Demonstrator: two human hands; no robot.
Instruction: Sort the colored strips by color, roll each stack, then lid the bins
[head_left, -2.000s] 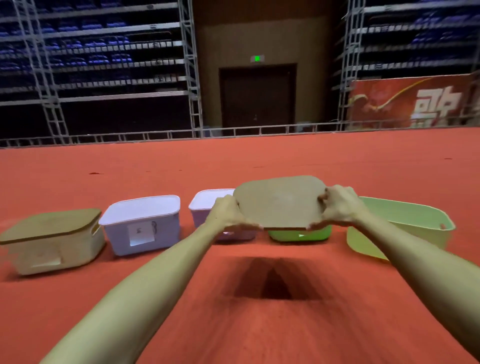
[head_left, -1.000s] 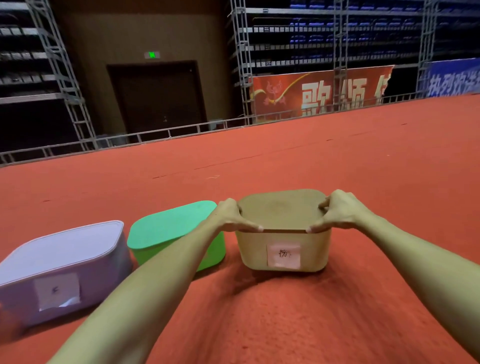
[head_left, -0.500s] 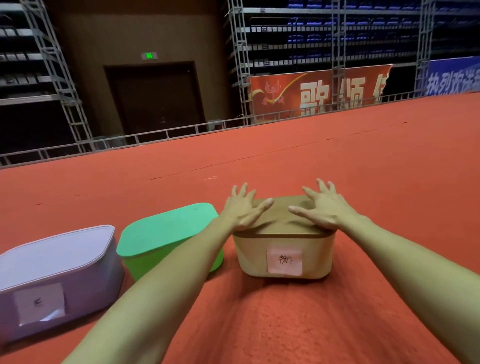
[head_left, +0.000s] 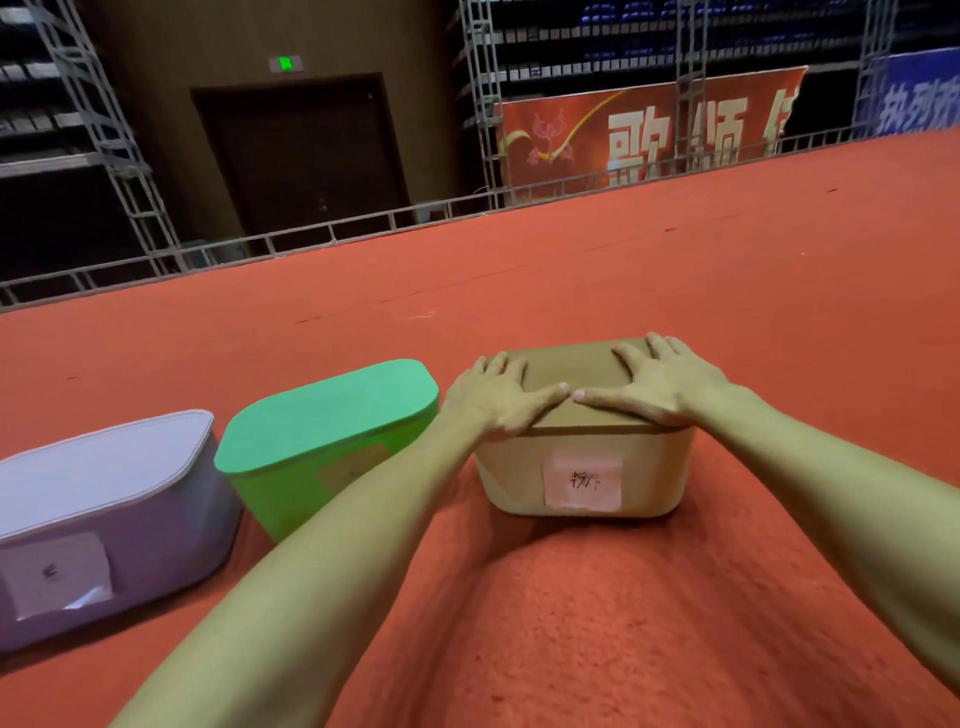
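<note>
A tan bin with a paper label stands on the red carpet right in front of me, and its tan lid lies on top of it. My left hand and my right hand rest flat on that lid with fingers spread, thumbs nearly meeting at its near edge. To the left stand a green bin under a green lid and a lilac bin under a pale lid. No strips are visible.
Red carpet stretches out beyond and to the right of the bins. A metal rail bounds its far edge, with scaffolding, a dark door and a red banner behind.
The lid went from held in the air to sitting on the tan bin. My hands let go of its edges, opened, and now lie flat on top. The view shifted right.
</note>
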